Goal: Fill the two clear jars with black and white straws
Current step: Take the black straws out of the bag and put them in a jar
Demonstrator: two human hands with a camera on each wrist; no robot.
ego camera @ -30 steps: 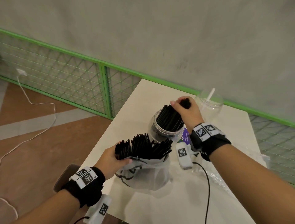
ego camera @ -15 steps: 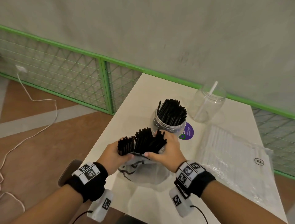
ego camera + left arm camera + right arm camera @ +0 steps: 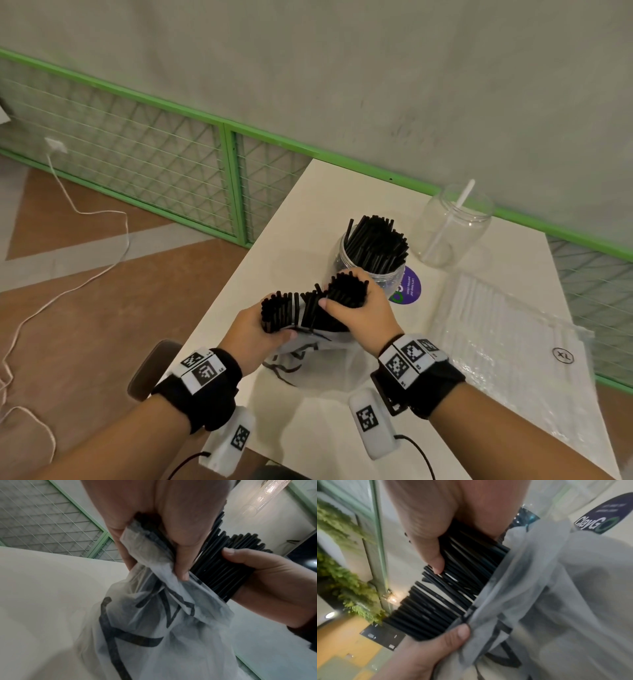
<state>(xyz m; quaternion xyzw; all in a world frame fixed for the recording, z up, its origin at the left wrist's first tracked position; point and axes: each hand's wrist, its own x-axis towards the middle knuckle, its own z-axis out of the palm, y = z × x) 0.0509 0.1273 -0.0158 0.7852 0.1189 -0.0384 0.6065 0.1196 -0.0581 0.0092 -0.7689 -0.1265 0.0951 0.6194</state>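
Observation:
A thin white plastic bag (image 3: 308, 363) full of black straws (image 3: 284, 308) stands on the white table (image 3: 267, 240). My left hand (image 3: 260, 329) grips the bag's mouth and a clump of straws; its thumb (image 3: 181, 563) pinches the bag. My right hand (image 3: 356, 308) grips a separate bunch of black straws (image 3: 346, 291), and its thumb (image 3: 435, 561) presses them. Behind stands a clear jar (image 3: 346, 253) packed with black straws (image 3: 375, 245). A second clear jar (image 3: 452, 226) at the back holds one white straw (image 3: 452, 216).
A clear packet of white straws (image 3: 507, 329) lies on the table's right side. A purple round sticker (image 3: 409, 286) sits beside the black-straw jar. A green mesh fence (image 3: 137, 161) and a white cable (image 3: 68, 274) on the floor are to the left.
My right hand left the black-straw jar, came back to the bag and closed round a bunch of black straws. The left hand stayed on the bag's mouth.

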